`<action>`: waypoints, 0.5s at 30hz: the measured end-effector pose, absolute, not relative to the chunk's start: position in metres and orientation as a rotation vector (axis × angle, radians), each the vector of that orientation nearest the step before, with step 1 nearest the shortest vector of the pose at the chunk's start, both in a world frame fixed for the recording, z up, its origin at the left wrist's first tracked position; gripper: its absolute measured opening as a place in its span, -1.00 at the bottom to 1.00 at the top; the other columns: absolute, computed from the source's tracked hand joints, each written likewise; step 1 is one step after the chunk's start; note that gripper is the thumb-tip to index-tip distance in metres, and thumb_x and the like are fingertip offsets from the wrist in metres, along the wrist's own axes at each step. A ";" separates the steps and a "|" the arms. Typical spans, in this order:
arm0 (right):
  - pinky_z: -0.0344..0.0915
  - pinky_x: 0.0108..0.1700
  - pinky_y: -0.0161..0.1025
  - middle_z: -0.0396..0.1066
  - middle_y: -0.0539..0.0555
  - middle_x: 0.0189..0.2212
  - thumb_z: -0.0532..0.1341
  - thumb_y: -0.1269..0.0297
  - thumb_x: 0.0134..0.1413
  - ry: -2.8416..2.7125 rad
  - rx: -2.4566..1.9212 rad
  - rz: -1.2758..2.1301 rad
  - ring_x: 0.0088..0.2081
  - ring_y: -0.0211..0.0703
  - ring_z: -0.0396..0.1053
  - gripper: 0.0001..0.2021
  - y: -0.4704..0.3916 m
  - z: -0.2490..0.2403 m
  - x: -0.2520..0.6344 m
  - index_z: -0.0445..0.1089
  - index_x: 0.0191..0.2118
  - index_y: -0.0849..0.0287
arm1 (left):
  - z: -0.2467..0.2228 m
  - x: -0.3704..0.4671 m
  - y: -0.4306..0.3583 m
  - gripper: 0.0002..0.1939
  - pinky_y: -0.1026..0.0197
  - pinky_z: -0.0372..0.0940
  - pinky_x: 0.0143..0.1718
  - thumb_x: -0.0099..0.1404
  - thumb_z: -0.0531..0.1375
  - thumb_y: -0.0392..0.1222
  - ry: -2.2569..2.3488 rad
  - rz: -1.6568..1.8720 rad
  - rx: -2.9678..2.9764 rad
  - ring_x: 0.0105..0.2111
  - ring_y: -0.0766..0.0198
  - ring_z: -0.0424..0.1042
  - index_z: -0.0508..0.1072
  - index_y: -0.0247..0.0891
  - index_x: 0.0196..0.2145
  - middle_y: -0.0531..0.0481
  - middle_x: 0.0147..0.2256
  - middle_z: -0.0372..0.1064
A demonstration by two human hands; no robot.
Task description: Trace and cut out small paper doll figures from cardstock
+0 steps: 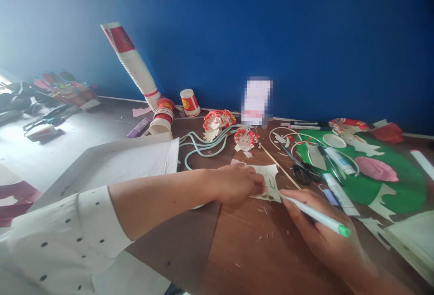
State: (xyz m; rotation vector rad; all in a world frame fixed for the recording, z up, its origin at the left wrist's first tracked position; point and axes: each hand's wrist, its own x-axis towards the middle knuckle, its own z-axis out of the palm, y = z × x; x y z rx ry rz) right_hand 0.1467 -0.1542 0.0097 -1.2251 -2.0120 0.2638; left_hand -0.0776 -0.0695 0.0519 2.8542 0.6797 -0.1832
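My left hand (239, 184) rests on a small cut piece of white paper (271, 178), its bent fingers holding the paper against the brown table. Curved drawn lines and some darker marks show on the paper. In my right hand (325, 236) is a white marker pen (315, 216) with a green end that points towards me. The pen's other end meets the lower right edge of the paper; its tip is hidden by my fingers. Just beyond the paper lie a thin wooden stick (276, 164) and black-handled scissors (300, 170).
Red-and-white paper flowers (219, 121) and a pale cable (206, 148) lie behind my left hand. A tall stack of paper cups (139, 68) leans on the blue wall. Glue sticks (339, 193) and paper scraps lie around a green sheet (407, 191) at right.
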 end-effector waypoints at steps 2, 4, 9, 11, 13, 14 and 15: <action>0.41 -0.12 -0.24 0.55 0.07 -0.23 0.18 0.28 0.26 -2.033 -1.198 0.321 -0.19 -0.11 0.52 -0.84 -0.155 0.011 0.144 0.44 -0.09 0.06 | 0.052 -0.077 -0.067 -0.60 0.13 0.21 -0.02 0.21 0.20 -0.35 0.609 -0.228 2.824 -0.03 0.15 0.34 0.44 -0.08 0.00 -0.02 0.02 0.40; 0.42 -0.16 -0.25 0.55 0.05 -0.25 0.18 0.28 0.26 -2.036 -1.200 0.370 -0.21 -0.13 0.52 -0.85 -0.155 0.010 0.141 0.44 -0.10 0.05 | 0.053 -0.077 -0.065 -0.59 0.11 0.22 -0.03 0.20 0.19 -0.37 0.585 -0.261 2.801 -0.02 0.12 0.33 0.43 -0.09 0.01 -0.05 0.02 0.39; 0.44 -0.21 -0.25 0.56 0.04 -0.29 0.17 0.23 0.26 -2.034 -1.256 0.424 -0.26 -0.12 0.53 -0.87 -0.153 0.007 0.135 0.46 -0.16 0.05 | 0.057 -0.076 -0.062 -0.69 0.12 0.24 -0.11 0.23 0.17 -0.36 0.532 -0.280 2.815 -0.07 0.13 0.35 0.46 -0.10 -0.08 -0.05 -0.02 0.40; 0.44 -0.22 -0.25 0.56 0.03 -0.30 0.17 0.23 0.26 -2.027 -1.251 0.438 -0.27 -0.13 0.54 -0.87 -0.151 0.006 0.132 0.46 -0.17 0.06 | 0.059 -0.075 -0.061 -0.73 0.12 0.24 -0.15 0.27 0.16 -0.35 0.496 -0.281 2.843 -0.09 0.12 0.35 0.47 -0.12 -0.09 -0.06 -0.02 0.41; 0.44 -0.22 -0.26 0.56 0.03 -0.31 0.18 0.23 0.25 -2.015 -1.249 0.455 -0.27 -0.13 0.54 -0.87 -0.150 0.004 0.131 0.47 -0.17 0.05 | 0.060 -0.075 -0.061 -0.75 0.10 0.25 -0.18 0.32 0.13 -0.32 0.470 -0.287 2.871 -0.09 0.10 0.35 0.47 -0.16 -0.08 -0.07 -0.02 0.41; 0.44 -0.22 -0.27 0.56 0.02 -0.31 0.18 0.23 0.25 -2.008 -1.251 0.464 -0.27 -0.14 0.54 -0.87 -0.149 0.004 0.130 0.47 -0.17 0.05 | 0.060 -0.075 -0.061 -0.76 0.09 0.25 -0.19 0.34 0.11 -0.30 0.462 -0.296 2.881 -0.09 0.09 0.35 0.47 -0.17 -0.07 -0.08 -0.02 0.42; 0.45 -0.23 -0.27 0.56 0.02 -0.31 0.19 0.22 0.25 -2.003 -1.256 0.474 -0.27 -0.14 0.54 -0.87 -0.149 0.003 0.130 0.48 -0.17 0.05 | 0.060 -0.075 -0.061 -0.75 0.08 0.26 -0.20 0.35 0.10 -0.30 0.460 -0.306 2.887 -0.08 0.09 0.35 0.46 -0.18 -0.06 -0.08 -0.01 0.42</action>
